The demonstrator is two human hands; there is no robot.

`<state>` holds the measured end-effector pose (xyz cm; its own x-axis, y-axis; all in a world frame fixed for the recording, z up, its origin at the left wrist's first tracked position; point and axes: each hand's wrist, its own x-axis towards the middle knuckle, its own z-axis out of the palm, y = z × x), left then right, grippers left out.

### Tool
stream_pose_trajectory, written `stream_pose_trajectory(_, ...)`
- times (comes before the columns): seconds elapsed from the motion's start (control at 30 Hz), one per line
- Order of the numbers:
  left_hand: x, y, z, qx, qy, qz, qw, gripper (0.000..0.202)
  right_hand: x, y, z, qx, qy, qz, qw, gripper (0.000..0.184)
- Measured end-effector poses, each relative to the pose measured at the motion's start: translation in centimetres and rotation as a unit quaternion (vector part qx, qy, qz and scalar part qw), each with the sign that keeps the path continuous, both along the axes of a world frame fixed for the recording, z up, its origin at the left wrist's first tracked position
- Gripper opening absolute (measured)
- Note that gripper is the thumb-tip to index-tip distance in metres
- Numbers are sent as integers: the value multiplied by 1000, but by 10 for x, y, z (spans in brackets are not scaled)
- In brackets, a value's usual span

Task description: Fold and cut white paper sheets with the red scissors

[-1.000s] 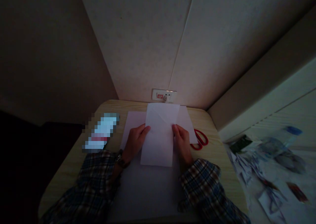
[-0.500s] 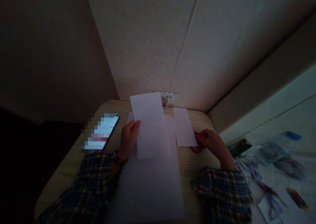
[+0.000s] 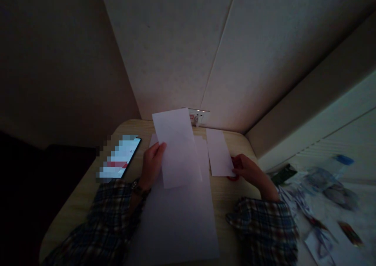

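Note:
My left hand point(image 3: 153, 162) grips the left edge of a white sheet of paper point(image 3: 178, 148), thumb on top, holding it tilted up. Beneath it a larger white sheet point(image 3: 179, 223) lies flat on the table. My right hand point(image 3: 248, 170) is closed at the lower right corner of a smaller white paper point(image 3: 219, 152), with thumb and fingertips pinched on its edge. Partly under that hand and paper are red loops point(image 3: 233, 178), which look like scissors handles; any blades are hidden.
A phone with a lit screen point(image 3: 125, 156) lies on the left of the wooden table point(image 3: 78, 203). A wall socket with a plug point(image 3: 197, 117) is behind the papers. To the right, below the table, lie a clear bottle with a blue cap point(image 3: 343, 159) and plastic bags.
My right hand has shifted from the red loops onto the small paper's corner, and more of the loops is covered. My left hand still holds its sheet nearly in place.

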<state>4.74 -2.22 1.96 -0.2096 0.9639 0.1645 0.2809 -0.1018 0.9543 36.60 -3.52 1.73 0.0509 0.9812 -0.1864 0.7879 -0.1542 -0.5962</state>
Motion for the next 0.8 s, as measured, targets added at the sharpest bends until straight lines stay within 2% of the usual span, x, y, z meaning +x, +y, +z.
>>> stream_pose_trajectory(0.23,0,0,0,-7,-2,-3,1000,31,-1,-1,-6,30,-43,19,998,29)
stream_pose_trajectory(0.43,0,0,2,-9,4,-5,1000,32,1,-2,-3,-5,-55,39,998,35)
stream_pose_trajectory(0.63,1,0,3,0,-13,1,1000,32,2,-3,8,-18,1,42,999,20)
stream_pose_trajectory(0.8,2,-1,3,1,-19,-4,1000,31,-2,-1,7,-13,-94,20,995,14)
